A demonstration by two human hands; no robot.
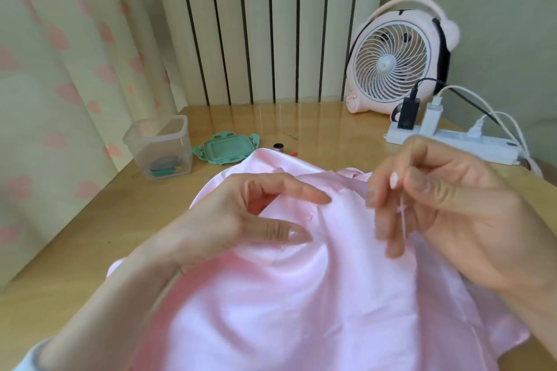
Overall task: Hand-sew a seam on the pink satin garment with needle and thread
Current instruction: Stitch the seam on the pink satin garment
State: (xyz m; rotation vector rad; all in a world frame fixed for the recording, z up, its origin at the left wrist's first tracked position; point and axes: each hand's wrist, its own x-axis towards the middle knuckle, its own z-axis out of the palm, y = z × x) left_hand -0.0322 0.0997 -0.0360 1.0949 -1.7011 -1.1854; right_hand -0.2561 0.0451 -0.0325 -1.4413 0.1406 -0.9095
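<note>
Watching from beside surface (90, 235): pink satin garment (301, 310) spread across it, bunched up between both hands. Left hand (241, 220) pinches raised fold between thumb and forefinger, other fingers curled under. Right hand (446, 205) hangs above cloth just right of fold, thumb and forefinger closed on pink thread (403, 220). Thread runs near-vertical down to cloth. Needle too fine to confirm. Next stitch likely calls for right hand travelling down-left toward pinched fold.

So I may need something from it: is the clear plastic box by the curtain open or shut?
Open. The clear plastic box has no lid on; a green lid lies beside it.
</note>
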